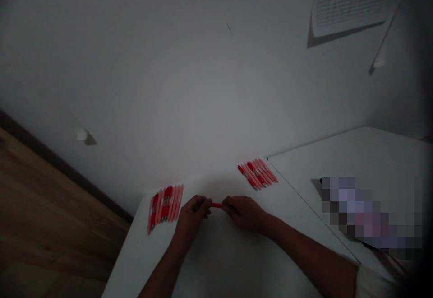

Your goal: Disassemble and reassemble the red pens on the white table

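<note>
Wood boards (57,216) slope down the far left, beside the white table (223,262); above them a small white knob (81,134) stands on the wall (169,63). Next, near the table's left edge, lies the left row of pens (166,203), light pink and deep red, set side by side and roughly parallel, with grey tips on the red ones turned toward the person. The left hand (192,214), just right of this row, is closed in a pinch: thumb and fingers meet on the left end of a red rod (216,205). The rod is held roughly level between the hands, above the table; only its short middle shows, both ends being covered by fingers. The right hand (246,212) pinches the other end, its grip likewise narrow, fingers curled inward. Beyond the right hand, near the wall, lies the right row of pens (257,173), also pink and red, slanted the other way. Farther right, past a seam, a second table (341,153) bears a pixelated object (365,216), its nature hidden. A printed sheet (348,4) hangs above; a pale sleeve (372,282) ends the right forearm.
</note>
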The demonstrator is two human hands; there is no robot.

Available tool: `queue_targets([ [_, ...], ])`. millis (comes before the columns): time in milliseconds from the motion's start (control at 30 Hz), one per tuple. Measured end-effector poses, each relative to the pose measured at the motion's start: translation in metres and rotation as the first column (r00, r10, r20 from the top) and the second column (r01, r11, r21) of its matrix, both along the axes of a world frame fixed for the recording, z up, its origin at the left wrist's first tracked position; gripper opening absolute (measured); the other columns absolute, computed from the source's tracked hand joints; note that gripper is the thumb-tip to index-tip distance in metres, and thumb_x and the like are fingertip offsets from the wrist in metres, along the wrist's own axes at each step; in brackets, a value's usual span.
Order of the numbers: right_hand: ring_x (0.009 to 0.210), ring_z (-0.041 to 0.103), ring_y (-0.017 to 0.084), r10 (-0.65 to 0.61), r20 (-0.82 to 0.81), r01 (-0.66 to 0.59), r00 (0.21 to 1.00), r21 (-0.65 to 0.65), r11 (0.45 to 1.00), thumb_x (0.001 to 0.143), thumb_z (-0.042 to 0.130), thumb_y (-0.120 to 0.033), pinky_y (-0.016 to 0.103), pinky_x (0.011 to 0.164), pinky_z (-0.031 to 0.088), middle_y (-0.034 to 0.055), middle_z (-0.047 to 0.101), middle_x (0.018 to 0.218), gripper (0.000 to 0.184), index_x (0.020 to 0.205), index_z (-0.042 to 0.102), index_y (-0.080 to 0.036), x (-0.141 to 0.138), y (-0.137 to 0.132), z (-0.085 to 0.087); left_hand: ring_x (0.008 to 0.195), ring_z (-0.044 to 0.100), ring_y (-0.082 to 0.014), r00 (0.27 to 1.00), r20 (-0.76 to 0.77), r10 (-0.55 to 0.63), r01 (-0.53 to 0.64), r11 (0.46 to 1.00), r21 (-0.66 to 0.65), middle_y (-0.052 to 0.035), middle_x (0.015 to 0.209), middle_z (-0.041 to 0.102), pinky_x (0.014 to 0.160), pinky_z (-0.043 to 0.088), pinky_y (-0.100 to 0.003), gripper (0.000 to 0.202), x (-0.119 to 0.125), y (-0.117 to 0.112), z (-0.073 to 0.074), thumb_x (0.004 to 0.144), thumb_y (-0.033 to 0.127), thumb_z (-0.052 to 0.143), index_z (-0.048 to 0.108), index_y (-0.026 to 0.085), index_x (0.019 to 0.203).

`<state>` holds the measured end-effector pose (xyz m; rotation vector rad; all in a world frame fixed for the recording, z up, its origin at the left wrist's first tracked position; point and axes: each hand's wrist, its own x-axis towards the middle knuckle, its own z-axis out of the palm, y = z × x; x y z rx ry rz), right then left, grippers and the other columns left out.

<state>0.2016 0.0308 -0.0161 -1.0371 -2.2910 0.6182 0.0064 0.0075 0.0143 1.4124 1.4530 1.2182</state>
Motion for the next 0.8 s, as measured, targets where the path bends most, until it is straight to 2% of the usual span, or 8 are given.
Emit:
queue_targets([
  [167, 0.070, 0.058, 0.016, -0.005, 0.001, 0.005, 1.000, 0.015, 1.000, 0.093, 0.044, -0.030, 0.025, 0.063, 0.033, 0.0046, 0.066, 0.080, 0.022, 0.100, 0.063, -0.021, 0.000, 0.001, -0.001, 0.061, 0.060, -0.0159, 0.993, 0.060, -0.099, 0.096, 0.995, 0.039, -0.0031, 0.067, 0.067, 0.061, 0.047, -0.027, 0.018, 0.001, -0.004, 0.004, 0.072, 0.033, 0.071, 0.071, 0.019, 0.084],
  [367, 0.071, 0.058, 0.016, -0.006, 0.005, 0.006, 1.000, 0.021, 1.000, 0.093, 0.043, -0.030, 0.025, 0.063, 0.032, 0.0044, 0.066, 0.080, 0.022, 0.099, 0.062, -0.021, 0.000, 0.001, 0.000, 0.060, 0.061, -0.0154, 0.995, 0.057, -0.083, 0.082, 0.996, 0.026, -0.0029, 0.065, 0.067, 0.061, 0.048, -0.026, 0.015, -0.002, -0.002, 0.001, 0.072, 0.028, 0.070, 0.071, 0.018, 0.083],
  [500, 0.071, 0.059, 0.016, -0.028, 0.011, 0.028, 1.000, 0.012, 1.000, 0.093, 0.043, -0.029, 0.025, 0.063, 0.033, 0.0049, 0.067, 0.081, 0.022, 0.100, 0.062, -0.020, 0.001, 0.001, 0.001, 0.058, 0.063, -0.0143, 0.994, 0.088, -0.058, 0.061, 0.997, -0.036, -0.0043, 0.066, 0.070, 0.059, 0.049, -0.025, 0.022, -0.004, 0.001, -0.004, 0.071, 0.030, 0.073, 0.072, 0.016, 0.089],
  [633, 0.075, 0.061, 0.018, -0.048, 0.022, 0.048, 0.999, 0.011, 0.999, 0.093, 0.043, -0.029, 0.026, 0.064, 0.034, 0.0061, 0.068, 0.085, 0.022, 0.100, 0.062, -0.020, 0.002, 0.001, 0.000, 0.078, 0.069, -0.0191, 0.963, 0.269, -0.016, 0.049, 0.992, -0.115, -0.0090, 0.084, 0.074, 0.076, 0.055, -0.030, 0.031, -0.006, 0.004, -0.013, 0.067, 0.031, 0.078, 0.071, 0.014, 0.092],
  [800, 0.078, 0.062, 0.017, -0.047, 0.041, 0.046, 0.998, 0.018, 0.999, 0.094, 0.042, -0.030, 0.025, 0.066, 0.035, 0.0061, 0.069, 0.087, 0.023, 0.101, 0.061, -0.019, 0.001, 0.002, -0.001, 0.085, 0.070, -0.0196, 0.955, 0.297, -0.021, 0.070, 0.986, -0.154, -0.0087, 0.088, 0.073, 0.086, 0.054, -0.031, 0.033, -0.008, 0.006, -0.018, 0.069, 0.031, 0.077, 0.068, 0.012, 0.094],
])
